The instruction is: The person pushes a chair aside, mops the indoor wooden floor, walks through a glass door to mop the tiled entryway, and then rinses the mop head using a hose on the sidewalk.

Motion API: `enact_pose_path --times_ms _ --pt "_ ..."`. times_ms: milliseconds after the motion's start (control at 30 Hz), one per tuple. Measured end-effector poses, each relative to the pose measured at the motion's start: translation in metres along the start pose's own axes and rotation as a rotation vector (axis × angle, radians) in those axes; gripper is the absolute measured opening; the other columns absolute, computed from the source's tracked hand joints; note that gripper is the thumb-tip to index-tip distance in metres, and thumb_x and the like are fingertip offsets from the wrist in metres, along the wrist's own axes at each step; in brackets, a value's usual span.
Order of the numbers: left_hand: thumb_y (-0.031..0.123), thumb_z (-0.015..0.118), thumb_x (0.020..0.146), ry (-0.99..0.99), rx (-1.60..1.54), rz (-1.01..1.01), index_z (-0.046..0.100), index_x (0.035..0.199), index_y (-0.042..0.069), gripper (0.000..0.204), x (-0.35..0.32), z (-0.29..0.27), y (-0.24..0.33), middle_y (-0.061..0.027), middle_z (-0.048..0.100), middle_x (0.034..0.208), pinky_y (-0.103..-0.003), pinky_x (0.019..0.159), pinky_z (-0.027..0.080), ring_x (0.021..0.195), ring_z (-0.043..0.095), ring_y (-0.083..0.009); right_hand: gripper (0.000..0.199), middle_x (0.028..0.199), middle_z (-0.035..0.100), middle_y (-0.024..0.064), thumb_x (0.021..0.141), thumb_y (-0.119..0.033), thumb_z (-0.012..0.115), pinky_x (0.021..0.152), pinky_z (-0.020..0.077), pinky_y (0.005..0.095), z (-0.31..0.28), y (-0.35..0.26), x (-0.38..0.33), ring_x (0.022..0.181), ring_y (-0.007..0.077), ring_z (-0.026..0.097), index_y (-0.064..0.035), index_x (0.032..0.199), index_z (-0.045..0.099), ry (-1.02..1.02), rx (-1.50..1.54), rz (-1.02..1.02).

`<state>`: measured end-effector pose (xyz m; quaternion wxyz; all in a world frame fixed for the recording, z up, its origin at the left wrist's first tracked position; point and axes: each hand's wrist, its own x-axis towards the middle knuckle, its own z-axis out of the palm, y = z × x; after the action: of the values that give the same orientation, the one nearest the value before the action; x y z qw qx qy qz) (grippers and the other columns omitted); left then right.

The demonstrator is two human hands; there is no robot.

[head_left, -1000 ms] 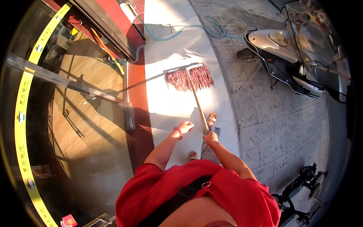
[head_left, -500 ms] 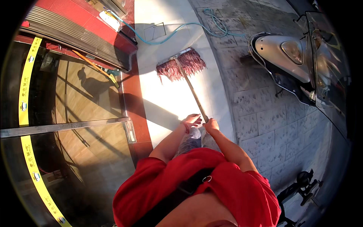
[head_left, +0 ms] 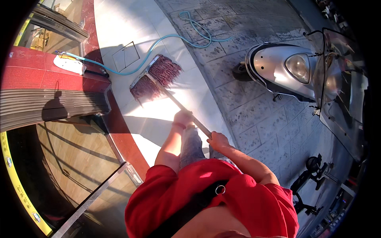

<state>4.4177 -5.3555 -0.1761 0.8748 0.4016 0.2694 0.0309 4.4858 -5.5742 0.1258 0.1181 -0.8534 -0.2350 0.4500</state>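
A mop (head_left: 164, 72) with dark red strands and a metal clamp bar lies ahead of me on the sunlit pale tiles. Its long pole slants back toward my body. Partway down that pole, my left hand (head_left: 183, 118) is closed around it, a reddish band on the wrist. My right hand (head_left: 218, 141) grips the pole nearer its end, close to my red shirt. Strands spread out on both sides of the clamp bar, touching the floor.
A light-blue hose (head_left: 160, 39) snakes over the tiles just beyond the mop. On the right a silver scooter (head_left: 278, 65) stands on grey paving (head_left: 258, 115). At left are a red stone step (head_left: 119, 123), glass doors and a white packet (head_left: 69, 63).
My left hand, open beside the pole before, now grips it. The view has turned, and the mop head sits farther left, its pole more slanted.
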Motion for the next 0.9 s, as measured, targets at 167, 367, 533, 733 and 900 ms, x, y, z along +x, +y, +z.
enact_pose_path --times_ms 167,367,533,733,900 --pt "0.019 0.040 0.082 0.485 -0.281 -0.584 0.051 0.084 0.005 0.018 0.038 0.136 0.101 -0.0119 0.055 0.081 -0.038 0.068 0.043 0.078 0.053 -0.0253 0.032 0.081 0.059 0.0180 0.078 -0.033 0.053 0.068 0.0446 0.0442 -0.046 0.030 -0.002 0.077 0.0343 0.058 -0.0031 0.090 0.050 -0.072 0.006 0.138" --pt "0.010 0.045 0.076 0.716 -0.280 -0.859 0.043 0.077 0.006 0.005 0.082 0.177 0.040 -0.0114 0.046 0.065 -0.041 0.055 0.042 0.058 0.048 -0.0270 0.030 0.075 0.059 0.0145 0.077 -0.034 0.055 0.063 0.0457 0.0433 -0.101 0.098 -0.012 0.070 0.0316 0.059 -0.0062 0.086 0.048 -0.021 -0.102 0.171" --pt "0.005 0.045 0.072 0.743 -0.329 -0.936 0.038 0.074 0.006 0.007 0.122 0.215 0.032 -0.0101 0.039 0.067 -0.044 0.056 0.042 0.055 0.042 -0.0251 0.030 0.071 0.058 0.0104 0.072 -0.033 0.060 0.053 0.0456 0.0414 -0.138 0.155 -0.011 0.059 0.0292 0.058 -0.0079 0.082 0.046 0.161 -0.218 0.101" --pt "0.003 0.045 0.067 0.710 -0.424 -0.820 0.037 0.072 0.006 0.009 0.215 0.274 0.156 -0.0099 0.038 0.070 -0.042 0.061 0.041 0.058 0.041 -0.0237 0.024 0.063 0.056 0.0094 0.068 -0.025 0.063 0.046 0.0437 0.0408 -0.221 0.162 0.077 0.051 0.0292 0.055 -0.0085 0.077 0.048 0.320 -0.263 -0.057" --pt "0.007 0.046 0.067 0.619 -0.391 -0.681 0.041 0.074 0.006 0.009 0.328 0.239 0.295 -0.0077 0.041 0.063 -0.040 0.052 0.044 0.051 0.043 -0.0227 0.024 0.064 0.057 0.0147 0.071 -0.025 0.060 0.051 0.0435 0.0445 -0.259 0.088 0.218 0.057 0.0346 0.055 -0.0058 0.075 0.046 0.345 -0.059 -0.116"
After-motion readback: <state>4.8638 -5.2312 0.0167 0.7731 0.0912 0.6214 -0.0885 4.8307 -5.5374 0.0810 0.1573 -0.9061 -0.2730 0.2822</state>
